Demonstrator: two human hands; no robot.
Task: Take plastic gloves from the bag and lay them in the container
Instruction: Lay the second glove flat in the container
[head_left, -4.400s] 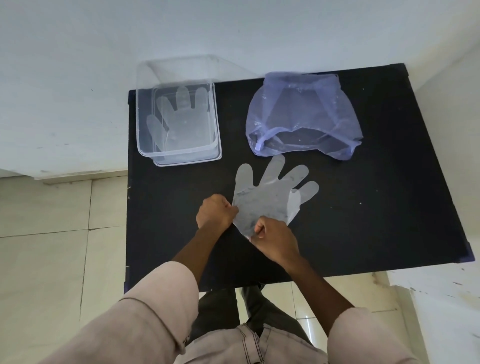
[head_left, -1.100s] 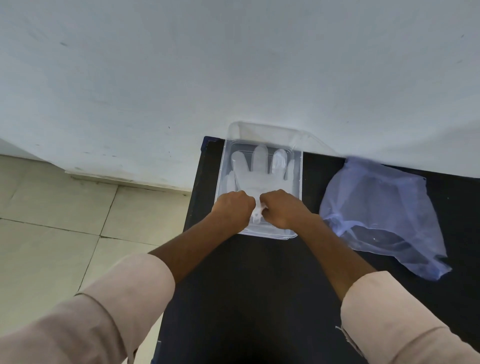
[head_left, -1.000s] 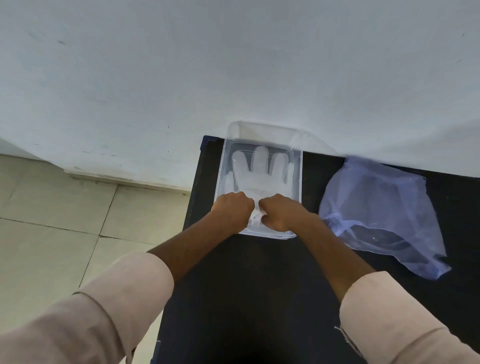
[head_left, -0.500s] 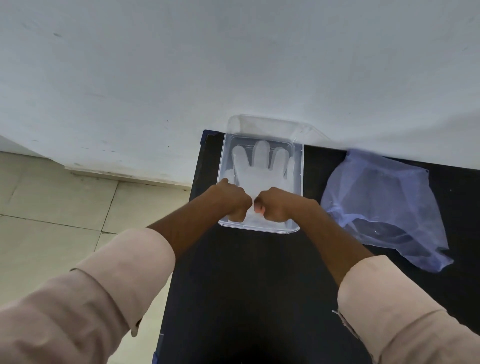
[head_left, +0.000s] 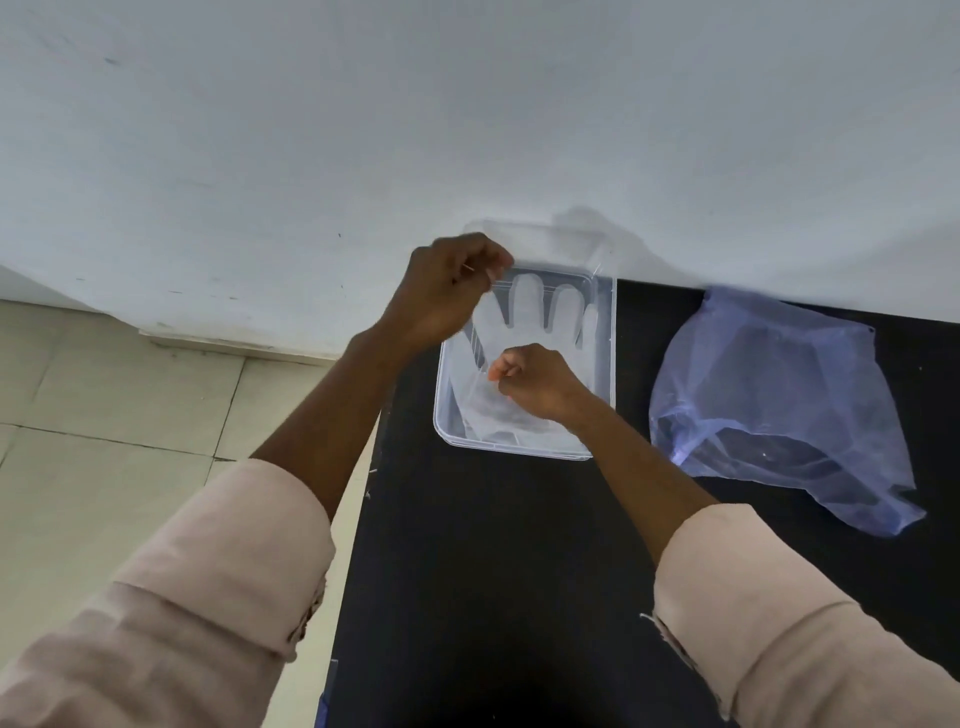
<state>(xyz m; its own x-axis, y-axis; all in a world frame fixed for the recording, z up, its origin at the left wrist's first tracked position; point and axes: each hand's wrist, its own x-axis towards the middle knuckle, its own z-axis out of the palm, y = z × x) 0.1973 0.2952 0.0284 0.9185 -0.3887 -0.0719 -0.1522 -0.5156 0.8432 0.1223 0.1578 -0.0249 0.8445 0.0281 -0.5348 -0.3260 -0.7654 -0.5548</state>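
Observation:
A clear plastic container (head_left: 604, 364) stands at the far left corner of the black table (head_left: 493, 545). Thin see-through plastic gloves (head_left: 540, 317) lie flat in it, fingers pointing to the wall. My left hand (head_left: 447, 291) is raised over the container's far left corner, its fingertips pinched on the top glove's left finger. My right hand (head_left: 535, 382) hovers over the glove's palm area with fingers curled and thumb against forefinger; whether it grips the film is unclear. The bluish translucent bag (head_left: 779, 395) lies to the right, its mouth facing me.
A clear lid (head_left: 540, 241) leans against the white wall behind the container. The table's left edge (head_left: 374, 467) drops to a tiled floor (head_left: 130, 405). The wall runs along the table's far side.
Both hands have left the glove's cuff at the container's near edge. My left hand rose to the far left corner, and my right hand moved up over the glove's palm.

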